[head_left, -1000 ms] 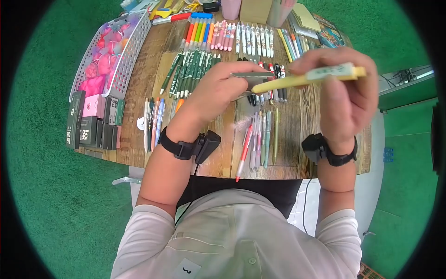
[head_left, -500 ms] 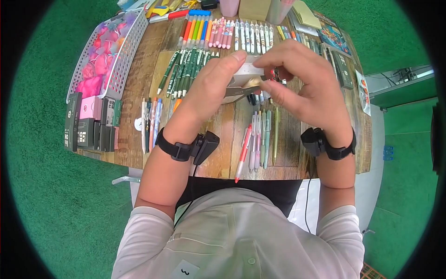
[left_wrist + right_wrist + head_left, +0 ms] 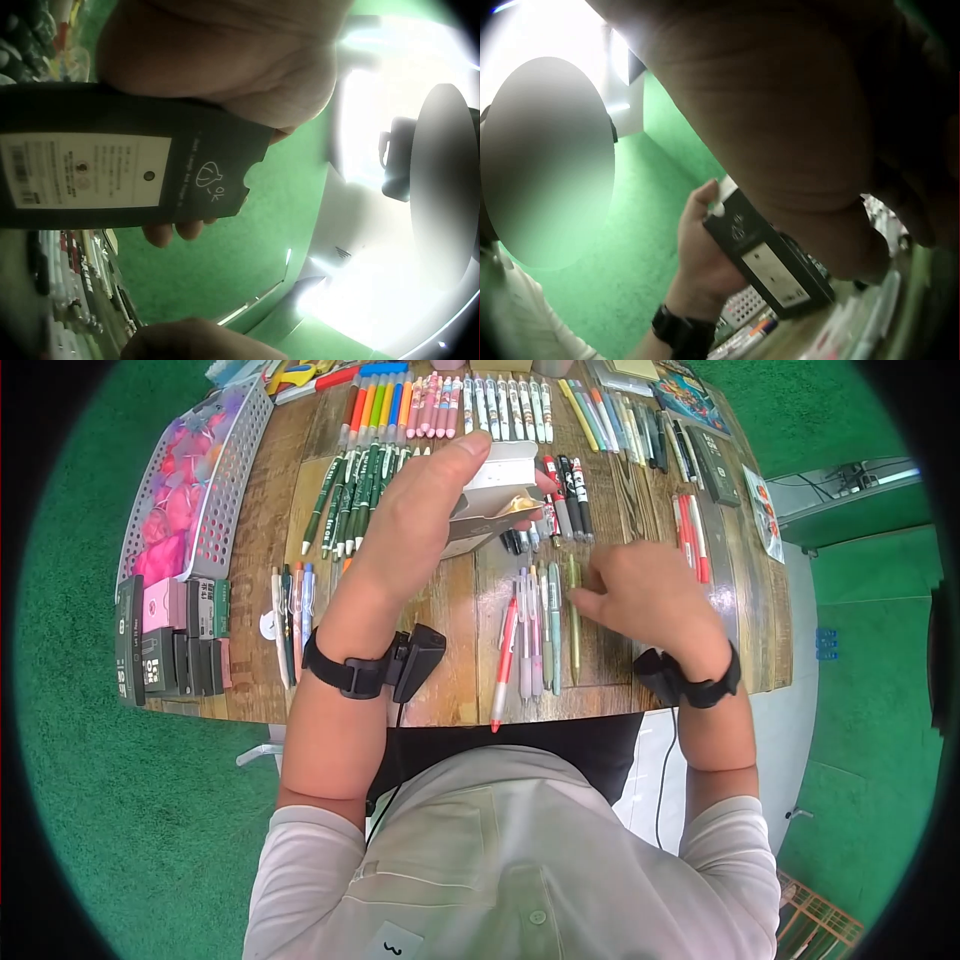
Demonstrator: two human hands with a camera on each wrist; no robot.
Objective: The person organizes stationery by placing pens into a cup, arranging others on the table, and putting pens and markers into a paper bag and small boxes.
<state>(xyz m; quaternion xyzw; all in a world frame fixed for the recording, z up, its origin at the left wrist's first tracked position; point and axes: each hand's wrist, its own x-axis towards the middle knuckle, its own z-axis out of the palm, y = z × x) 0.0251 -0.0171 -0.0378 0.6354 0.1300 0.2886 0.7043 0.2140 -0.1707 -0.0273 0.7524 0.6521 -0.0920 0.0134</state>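
My left hand grips a dark pen box, its flap up and its open end toward me. Just inside the opening shows the pale yellow end of a pen. Low over the table, my right hand is bent at the knuckles, thumb tip right at an olive-green pen that lies at the end of a short row. Left of it lie a teal pen, some pale lilac pens and a red-and-white pen. The right hand's fingertips are partly hidden.
At the left stands a white basket of pink pouches, with stacked boxes in front. Dark green pens, coloured markers and white pens lie in groups farther back. Red pens and a dark box lie right.
The yellow pen went from my right hand into the box. That hand then left the box and came down right, beside the olive-green pen. The left hand kept its grip.
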